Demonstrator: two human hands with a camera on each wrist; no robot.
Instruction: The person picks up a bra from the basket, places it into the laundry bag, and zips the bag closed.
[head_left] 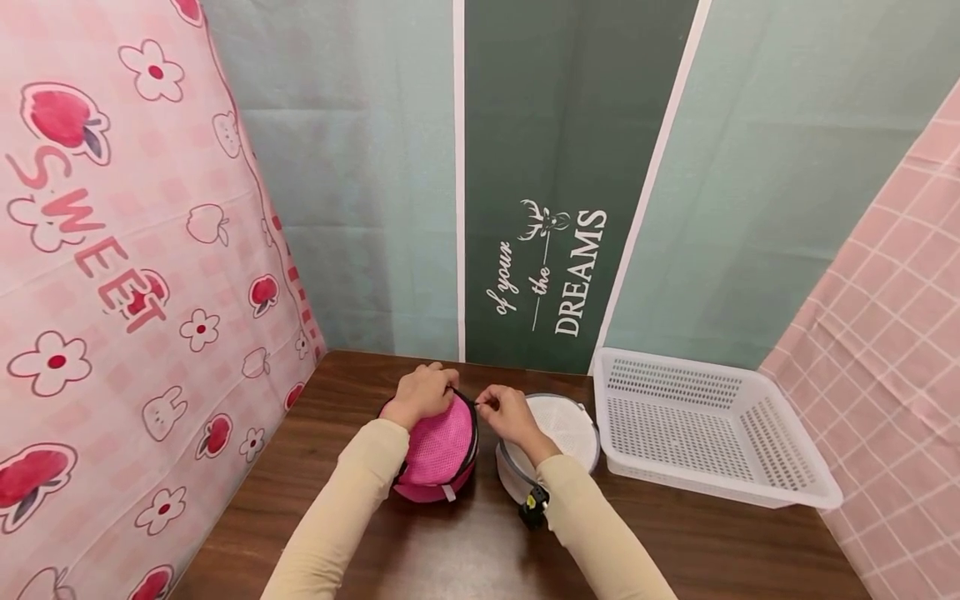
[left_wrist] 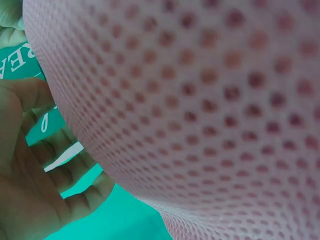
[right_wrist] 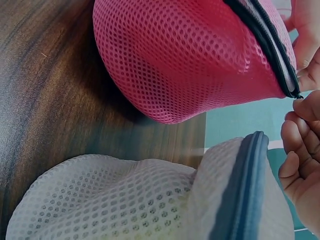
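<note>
A round pink mesh laundry bag [head_left: 441, 450] with a black zipper [right_wrist: 272, 47] around its top stands on the table. My left hand [head_left: 426, 392] lies over its far left side and grips the top edge near the zipper; the mesh fills most of the left wrist view. At the bag's far right rim, my right hand [head_left: 510, 415] pinches the zipper's pull [right_wrist: 298, 96] between thumb and finger. Under my right forearm sits a white mesh laundry bag [head_left: 561, 429] with a grey-blue zipper [right_wrist: 245, 185]. Contents of the pink bag are hidden.
A white perforated plastic basket [head_left: 720, 492] stands at the right of the brown wooden table [head_left: 442, 558]. A printed curtain [head_left: 397, 208] hangs right behind the table, with pink patterned cloths at both sides. A small black device [head_left: 534, 507] is on my right wrist.
</note>
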